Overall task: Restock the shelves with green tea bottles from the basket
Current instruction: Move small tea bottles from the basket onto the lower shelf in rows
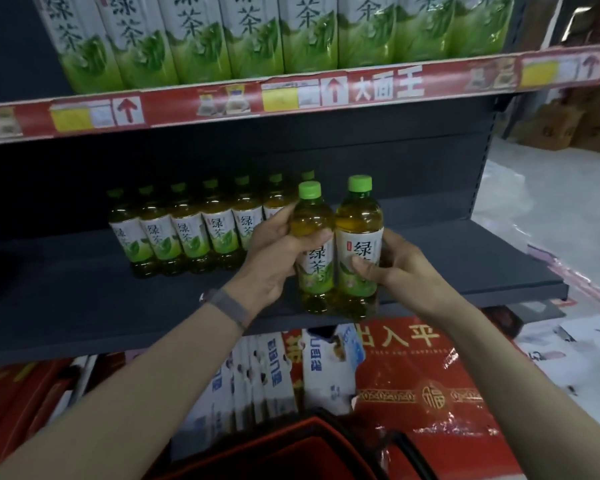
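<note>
Your left hand (274, 251) has its fingers clamped round one clear plastic, green-capped tea bottle (314, 216). Your right hand (395, 268) grips a second bottle (359, 233) just beside it. Both are upright at the front lip of the dark grey metal shelf (84, 299). Released here, either could tip toward the red basket (309, 452). Shoved back hard, they could topple the standing back row of bottles (187, 230).

绿茶 labels the left front bottle (315, 261), the right front bottle (361, 245), the bottle row (187, 233) on the dark shelf (118, 299) and the large bottles (250, 36) above it. The red strip (371, 86) above the shelf reads 大面王; the red package (430, 368) below it reads 出入平 and probably 福.
</note>
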The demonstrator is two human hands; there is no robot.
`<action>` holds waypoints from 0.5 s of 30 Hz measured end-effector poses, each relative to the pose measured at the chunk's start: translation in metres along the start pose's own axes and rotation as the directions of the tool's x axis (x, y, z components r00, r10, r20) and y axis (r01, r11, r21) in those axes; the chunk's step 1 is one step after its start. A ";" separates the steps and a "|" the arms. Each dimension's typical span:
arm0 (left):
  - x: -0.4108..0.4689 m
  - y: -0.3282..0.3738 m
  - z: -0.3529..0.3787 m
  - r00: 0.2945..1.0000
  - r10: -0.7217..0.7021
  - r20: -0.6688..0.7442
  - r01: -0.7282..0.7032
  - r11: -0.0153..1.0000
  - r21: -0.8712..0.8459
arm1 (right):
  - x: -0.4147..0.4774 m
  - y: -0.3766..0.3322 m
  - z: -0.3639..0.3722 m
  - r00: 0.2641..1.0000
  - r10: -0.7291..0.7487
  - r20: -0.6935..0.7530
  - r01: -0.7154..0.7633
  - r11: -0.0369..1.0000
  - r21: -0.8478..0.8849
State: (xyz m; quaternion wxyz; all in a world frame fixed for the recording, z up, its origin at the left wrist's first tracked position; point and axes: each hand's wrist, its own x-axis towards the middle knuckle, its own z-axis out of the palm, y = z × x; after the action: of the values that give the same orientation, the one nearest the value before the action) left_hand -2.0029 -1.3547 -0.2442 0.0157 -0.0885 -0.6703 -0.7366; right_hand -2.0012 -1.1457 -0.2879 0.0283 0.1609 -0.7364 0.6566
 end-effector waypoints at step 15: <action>0.061 -0.046 0.013 1.000 0.028 0.006 -0.028 0.999 -0.015 | 0.051 0.062 -0.022 0.988 -0.035 -0.149 0.033 0.999 -0.019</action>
State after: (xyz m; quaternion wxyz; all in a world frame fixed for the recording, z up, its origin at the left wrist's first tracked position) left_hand -2.0676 -1.3312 -0.2789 0.0233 -0.1005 -0.6637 -0.7409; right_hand -2.0702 -1.1292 -0.3313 0.0957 0.1238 -0.7346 0.6602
